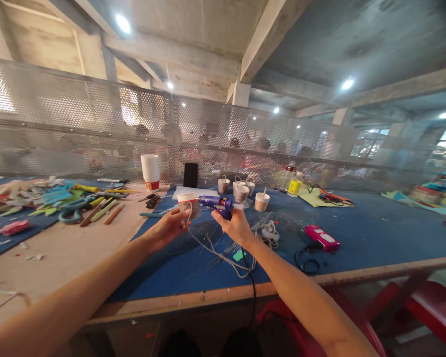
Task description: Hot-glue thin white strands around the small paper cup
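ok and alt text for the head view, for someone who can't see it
A left hand holds a paper cup and the right hand points a purple glue gun at it, above a blue table. A pale cord loops down from the cup. Behind stand small cups and a white cup stack; a pink glue gun lies to the right.

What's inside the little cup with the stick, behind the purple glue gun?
A thin stick pokes out of the cup, just beyond the glue gun in the right hand. The cup's wall hides the stick's lower end and anything else inside.
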Demonstrator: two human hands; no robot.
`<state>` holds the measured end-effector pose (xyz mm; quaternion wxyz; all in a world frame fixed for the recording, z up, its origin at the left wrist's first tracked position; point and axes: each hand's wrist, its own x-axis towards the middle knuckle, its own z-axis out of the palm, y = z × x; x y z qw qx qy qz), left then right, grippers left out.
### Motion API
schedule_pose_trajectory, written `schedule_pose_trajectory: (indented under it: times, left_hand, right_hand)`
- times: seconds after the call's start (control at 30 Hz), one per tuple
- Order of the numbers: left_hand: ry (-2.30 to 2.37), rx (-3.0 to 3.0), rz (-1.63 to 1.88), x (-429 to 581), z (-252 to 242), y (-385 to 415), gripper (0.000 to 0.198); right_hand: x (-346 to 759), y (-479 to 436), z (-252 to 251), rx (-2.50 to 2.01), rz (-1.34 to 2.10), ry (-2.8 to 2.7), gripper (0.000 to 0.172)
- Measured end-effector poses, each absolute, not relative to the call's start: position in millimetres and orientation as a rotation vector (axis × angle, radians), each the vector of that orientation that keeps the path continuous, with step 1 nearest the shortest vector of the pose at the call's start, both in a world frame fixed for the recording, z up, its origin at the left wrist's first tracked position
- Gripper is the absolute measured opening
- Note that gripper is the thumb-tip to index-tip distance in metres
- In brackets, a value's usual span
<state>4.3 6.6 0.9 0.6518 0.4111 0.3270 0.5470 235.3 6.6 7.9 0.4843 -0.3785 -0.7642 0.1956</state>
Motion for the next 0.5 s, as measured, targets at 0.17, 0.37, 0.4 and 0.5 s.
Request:
schedule_pose_trajectory:
  times: [0.17, 0.37, 0.4, 0.5]
  left_hand:
    - [0.742, 0.961, 1.241, 4.1, 1.6, 4.7, 0.018]
    - [0.725, 0.977, 1.234, 2.8, -2.1, 8.6, 0.021]
    - [0.725, 0.974, 1.235, 2.4, -2.9, 9.5, 0.021]
    - [0.723, 0.978, 1.226, 1.4, -4.9, 11.4, 0.020]
  right_hand:
    - [234.3, 7.9, 4.2, -0.882, 0.185, -1.950, 0.033]
    - [234.1, 10.3, -0.2, -0.959, 0.088, -1.970, 0.032]
    - [234.1, 10.1, 0.0, -0.962, 0.072, -1.970, 0.032]
    - [233.7, 9.6, 0.9, -0.980, 0.026, -1.976, 0.031]
